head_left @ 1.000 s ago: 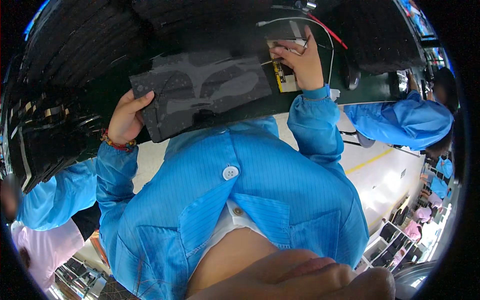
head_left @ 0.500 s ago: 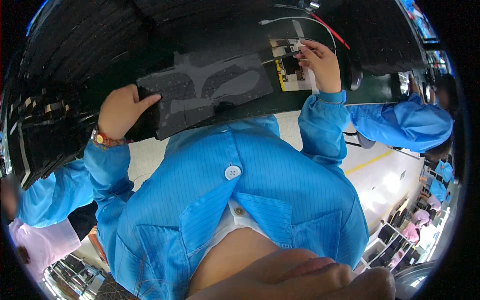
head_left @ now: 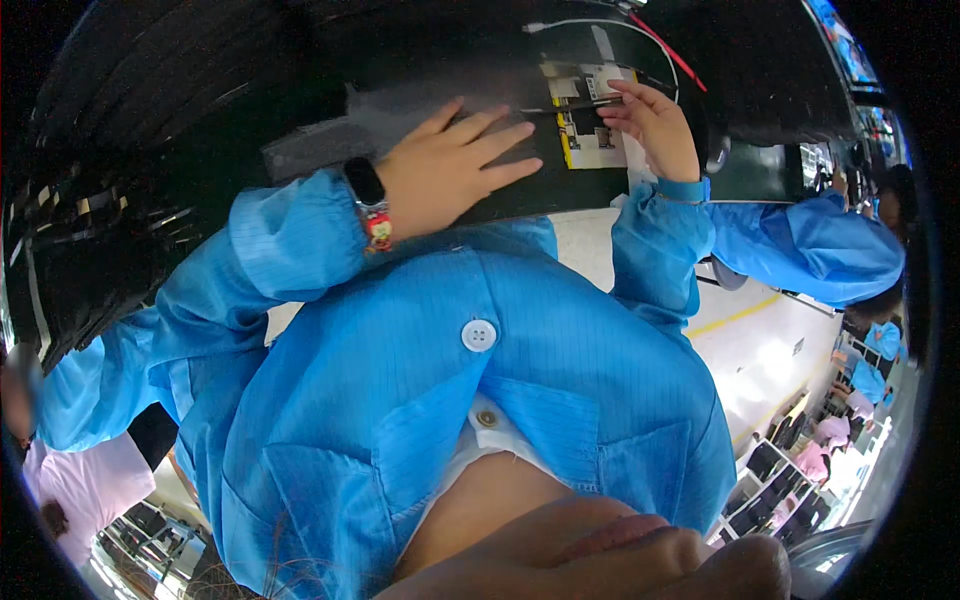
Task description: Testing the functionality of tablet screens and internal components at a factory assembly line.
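My left hand (head_left: 440, 175) is spread flat, palm down, over the near part of the dark work surface (head_left: 545, 195), with nothing visible in it. Beneath and beyond its fingers is a blurred dark grey sheet (head_left: 305, 148), largely covered by my hand and sleeve. My right hand (head_left: 655, 128) has thumb and fingers closed on a slim dark tool that looks like tweezers (head_left: 570, 105), its thin end pointing left. That tool lies across a small flat assembly (head_left: 597, 150) with white, black and yellow parts. Whether its tip touches anything, I cannot tell.
A white cable (head_left: 585, 22) curves around the far side of the assembly, beside a red stick-like item (head_left: 680, 62). Rows of dark parts (head_left: 95, 215) stand at the left. Co-workers in blue sleeves (head_left: 800, 245) sit close on both sides.
My left hand has left the grey sheet's left edge and swung right, with fingers spreading. The sheet now looks blurred and farther from me. My right hand stays nearly in place with the tweezers.
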Available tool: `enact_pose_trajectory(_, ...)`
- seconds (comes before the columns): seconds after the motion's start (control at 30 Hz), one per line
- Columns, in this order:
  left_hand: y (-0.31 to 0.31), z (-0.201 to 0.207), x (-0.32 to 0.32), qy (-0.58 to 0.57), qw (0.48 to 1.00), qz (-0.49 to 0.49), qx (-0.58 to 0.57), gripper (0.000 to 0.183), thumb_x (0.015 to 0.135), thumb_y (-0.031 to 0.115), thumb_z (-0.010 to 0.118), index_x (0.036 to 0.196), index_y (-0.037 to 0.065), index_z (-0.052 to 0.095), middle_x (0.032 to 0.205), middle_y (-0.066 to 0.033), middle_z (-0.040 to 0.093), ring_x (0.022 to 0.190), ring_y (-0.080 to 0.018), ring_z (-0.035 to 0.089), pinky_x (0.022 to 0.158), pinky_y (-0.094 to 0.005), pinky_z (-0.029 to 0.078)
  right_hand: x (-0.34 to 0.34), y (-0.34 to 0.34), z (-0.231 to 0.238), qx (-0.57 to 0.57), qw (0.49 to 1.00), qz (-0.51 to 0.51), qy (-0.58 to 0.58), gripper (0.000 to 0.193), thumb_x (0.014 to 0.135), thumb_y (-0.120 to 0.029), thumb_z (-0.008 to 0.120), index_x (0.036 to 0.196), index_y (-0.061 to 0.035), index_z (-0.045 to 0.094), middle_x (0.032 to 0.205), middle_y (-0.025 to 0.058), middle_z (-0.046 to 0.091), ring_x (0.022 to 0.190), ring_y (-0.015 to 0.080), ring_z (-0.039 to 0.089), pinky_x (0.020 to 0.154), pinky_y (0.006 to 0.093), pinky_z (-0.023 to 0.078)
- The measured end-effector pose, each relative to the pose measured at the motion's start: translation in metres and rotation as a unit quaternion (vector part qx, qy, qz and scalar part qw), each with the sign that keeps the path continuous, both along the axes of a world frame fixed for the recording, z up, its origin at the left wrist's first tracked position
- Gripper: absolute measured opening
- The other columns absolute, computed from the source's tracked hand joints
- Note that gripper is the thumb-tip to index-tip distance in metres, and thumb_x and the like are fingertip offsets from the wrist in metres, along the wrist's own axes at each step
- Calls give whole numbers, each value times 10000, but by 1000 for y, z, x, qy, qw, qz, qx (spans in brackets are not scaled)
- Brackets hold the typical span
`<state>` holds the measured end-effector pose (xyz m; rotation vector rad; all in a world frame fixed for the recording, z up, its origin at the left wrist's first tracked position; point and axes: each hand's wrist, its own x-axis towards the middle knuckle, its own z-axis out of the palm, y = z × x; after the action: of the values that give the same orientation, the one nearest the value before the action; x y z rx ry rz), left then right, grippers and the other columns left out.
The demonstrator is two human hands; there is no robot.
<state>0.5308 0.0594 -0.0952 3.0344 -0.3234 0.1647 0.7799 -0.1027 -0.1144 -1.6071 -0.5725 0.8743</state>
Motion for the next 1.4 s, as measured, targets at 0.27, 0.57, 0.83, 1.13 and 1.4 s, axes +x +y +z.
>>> enact_pose_trajectory(0.27, 32, 18, -7, 40, 999, 17, 8, 398, 782, 130, 540, 1179, 146, 512, 1328, -98, 400, 1271, -281, 320, 1056, -471, 248, -10, 4, 13, -40, 994, 83, -58, 273, 865, -106, 521, 1120, -9, 515, 932, 119, 625, 860, 188, 631, 673, 244, 498)
enact_pose_trajectory(0.57, -19, 7, 84, -55, 980, 66, -181, 344, 759, 237, 630, 1038, 63, 528, 1005, -126, 564, 921, -305, 551, 787, -395, 443, -5, 13, 9, -57, 974, 204, -81, 179, 830, -138, 579, 964, -20, 595, 841, 63, 641, 742, 117, 613, 593, 207, 452)
enact_pose_trajectory(0.83, -7, -19, 104, -134, 974, 88, -163, 158, 785, 227, 586, 852, 85, 562, 785, -114, 603, 743, -305, 588, 638, -407, 467, -11, 14, 18, -56, 980, 172, -86, 206, 826, -181, 605, 987, -52, 611, 750, -3, 608, 604, 52, 528, 481, 170, 382)
enact_pose_trajectory(1.13, 6, -17, 95, -56, 971, 132, -193, 174, 724, 233, 648, 803, 79, 670, 724, -109, 630, 687, -276, 615, 637, -368, 485, 0, 13, -1, -15, 993, 103, -49, 231, 853, -181, 582, 1028, -30, 591, 860, 40, 618, 631, 60, 534, 482, 181, 398)
enact_pose_trajectory(1.4, 4, -14, 91, -23, 976, 156, -149, 172, 726, 252, 636, 784, 93, 668, 731, -73, 646, 689, -251, 620, 677, -386, 458, -4, 16, -6, 5, 993, 104, -61, 220, 853, -180, 582, 1018, -35, 595, 842, 35, 614, 616, 57, 528, 477, 177, 398)
